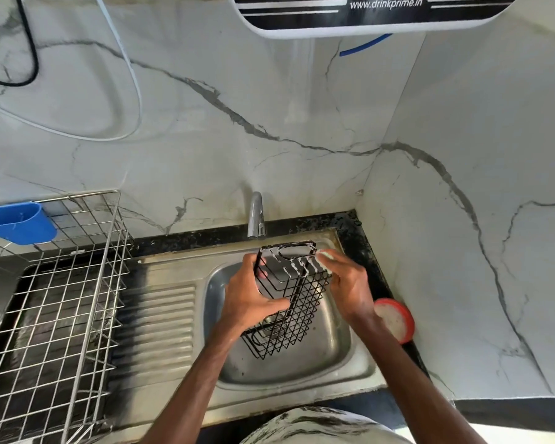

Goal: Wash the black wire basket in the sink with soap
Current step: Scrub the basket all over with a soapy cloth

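**Soaping under way, rinse still to come**

The basket (302, 285) is held tilted above the sink (329, 350), just below the tap (256, 216). The left hand (250, 293), at 9 o'clock of the basket, grips its side, thumb curled round an edge wire. The right hand (350, 286), at 2 o'clock, closes its fingers on a pale scrubber (326, 257) pressed to the upper rim. White foam coats the top wires; the lower mesh looks bare and dark, so I judge the scrubbing only partly done. No water seems to be running, and rinsing remains. A red soap tub (394, 319) sits at 3 o'clock on the counter, and a steel rack (61, 299) stands well apart at 9 o'clock.
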The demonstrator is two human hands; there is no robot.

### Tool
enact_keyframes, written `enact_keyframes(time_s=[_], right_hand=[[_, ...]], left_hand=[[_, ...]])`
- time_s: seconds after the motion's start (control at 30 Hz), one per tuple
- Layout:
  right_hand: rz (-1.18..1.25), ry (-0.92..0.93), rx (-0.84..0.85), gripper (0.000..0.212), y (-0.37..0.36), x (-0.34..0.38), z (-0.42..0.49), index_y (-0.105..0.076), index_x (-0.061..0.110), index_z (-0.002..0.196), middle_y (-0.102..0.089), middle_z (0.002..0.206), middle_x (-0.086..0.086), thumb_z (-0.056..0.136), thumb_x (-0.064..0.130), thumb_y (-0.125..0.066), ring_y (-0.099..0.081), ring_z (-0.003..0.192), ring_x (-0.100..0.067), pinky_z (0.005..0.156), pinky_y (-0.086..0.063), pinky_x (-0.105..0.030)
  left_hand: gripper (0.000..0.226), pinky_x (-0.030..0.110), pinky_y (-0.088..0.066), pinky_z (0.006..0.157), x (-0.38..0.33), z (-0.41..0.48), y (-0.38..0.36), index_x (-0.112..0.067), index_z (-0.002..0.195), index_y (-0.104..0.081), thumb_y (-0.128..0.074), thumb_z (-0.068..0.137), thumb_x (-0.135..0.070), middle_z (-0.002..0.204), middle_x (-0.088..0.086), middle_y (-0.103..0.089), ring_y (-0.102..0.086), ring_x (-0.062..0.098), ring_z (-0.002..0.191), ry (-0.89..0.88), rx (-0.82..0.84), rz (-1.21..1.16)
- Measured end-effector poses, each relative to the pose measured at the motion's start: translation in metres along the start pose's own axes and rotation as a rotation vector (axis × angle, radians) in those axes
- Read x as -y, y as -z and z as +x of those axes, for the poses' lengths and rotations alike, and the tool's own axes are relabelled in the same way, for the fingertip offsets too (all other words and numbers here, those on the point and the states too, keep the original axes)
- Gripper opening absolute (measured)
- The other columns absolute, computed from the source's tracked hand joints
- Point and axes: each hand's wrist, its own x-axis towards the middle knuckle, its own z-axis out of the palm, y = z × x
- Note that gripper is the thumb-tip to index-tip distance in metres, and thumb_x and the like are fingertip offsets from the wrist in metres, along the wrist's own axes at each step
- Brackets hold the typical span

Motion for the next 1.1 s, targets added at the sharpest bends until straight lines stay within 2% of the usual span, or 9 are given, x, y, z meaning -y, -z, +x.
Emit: enact_keyframes(time_s=[0.17,0.33,0.4,0.5,0.63,0.8,0.9,1.0,1.1], right_hand=[[0.012,0.099,-0.040,0.047,-0.001,0.037,-0.003,-0.072,-0.005,0.109,-0.070,0.113,-0.021,0.078,-0.026,-0.044,-0.066,0.104,-0.015,0.091,-0.052,-0.011],[0.004,0.360,0.129,0.045,-0.015,0.090,0.000,-0.070,-0.003,0.114,-0.068,0.122,-0.015,0.087,-0.006,-0.034,-0.066,0.114,-0.021,0.089,-0.060,-0.029],[-0.035,0.342,0.173,0.045,-0.018,0.087,0.015,-0.068,-0.003,0.120,-0.067,0.125,-0.017,0.085,-0.014,-0.042,-0.069,0.111,-0.025,0.085,-0.062,-0.034],[-0.046,0.274,0.164,0.046,-0.018,0.072,0.039,-0.072,-0.002,0.112,-0.070,0.120,-0.019,0.079,-0.025,-0.050,-0.073,0.102,-0.029,0.072,-0.064,-0.034],[-0.030,0.280,0.191,0.042,-0.012,0.066,0.051,-0.074,-0.001,0.108,-0.072,0.114,-0.014,0.081,-0.023,-0.051,-0.073,0.095,-0.024,0.070,-0.063,-0.035],[-0.029,0.297,0.058,0.048,-0.007,0.058,0.013,-0.073,0.002,0.114,-0.070,0.123,-0.016,0.084,-0.009,-0.037,-0.069,0.112,-0.024,0.091,-0.059,-0.028],[0.041,0.284,0.058,0.050,-0.011,0.044,-0.009,-0.074,0.005,0.115,-0.070,0.125,-0.011,0.082,-0.015,-0.042,-0.065,0.119,-0.018,0.097,-0.055,-0.027],[0.051,0.218,-0.011,0.047,-0.009,0.015,-0.008,-0.076,0.009,0.112,-0.070,0.124,-0.007,0.084,-0.014,-0.046,-0.066,0.117,-0.015,0.088,-0.060,-0.030],[-0.008,-0.017,-0.090,0.059,-0.005,-0.007,-0.004,-0.076,0.011,0.113,-0.068,0.129,-0.007,0.077,-0.025,-0.045,-0.068,0.115,-0.016,0.081,-0.062,-0.030]], left_hand=[[0.102,-0.007,-0.030,0.074,-0.008,-0.004,0.000,-0.017,0.143,-0.046,-0.098,0.061,-0.046,0.117,-0.014,-0.057,-0.052,0.004,0.103,-0.013,-0.036,0.005],[0.076,0.002,-0.041,0.067,-0.008,0.000,-0.011,-0.023,0.123,-0.055,-0.096,0.059,-0.030,0.102,-0.019,-0.065,-0.068,0.008,0.095,-0.076,-0.073,0.000],[0.080,0.016,-0.050,0.074,-0.008,0.001,-0.014,-0.023,0.126,-0.055,-0.095,0.058,-0.039,0.109,-0.015,-0.066,-0.068,0.012,0.100,-0.074,-0.048,0.032],[0.108,0.037,-0.058,0.089,-0.009,-0.001,-0.015,-0.026,0.142,-0.045,-0.092,0.051,-0.060,0.120,-0.012,-0.066,-0.066,0.011,0.107,-0.080,-0.018,0.075],[0.119,0.037,-0.047,0.102,-0.010,-0.005,-0.011,-0.029,0.153,-0.034,-0.096,0.055,-0.052,0.134,-0.008,-0.062,-0.062,0.012,0.117,-0.063,-0.007,0.092],[0.116,0.024,-0.049,0.087,-0.008,-0.005,-0.006,-0.028,0.151,-0.037,-0.098,0.054,-0.048,0.119,-0.011,-0.064,-0.059,0.004,0.099,-0.059,-0.066,0.023],[0.117,0.023,-0.042,0.091,-0.006,-0.006,-0.002,-0.025,0.151,-0.040,-0.099,0.053,-0.048,0.120,-0.017,-0.060,-0.055,0.000,0.096,-0.066,-0.092,0.032],[0.117,0.024,-0.035,0.097,-0.009,-0.008,0.000,-0.024,0.153,-0.037,-0.099,0.055,-0.045,0.118,-0.020,-0.052,-0.047,-0.011,0.090,-0.072,-0.049,0.033],[0.118,0.036,-0.037,0.109,-0.014,-0.009,0.000,-0.023,0.156,-0.034,-0.099,0.059,-0.042,0.126,-0.022,-0.045,-0.045,-0.006,0.100,-0.038,-0.042,-0.001]])
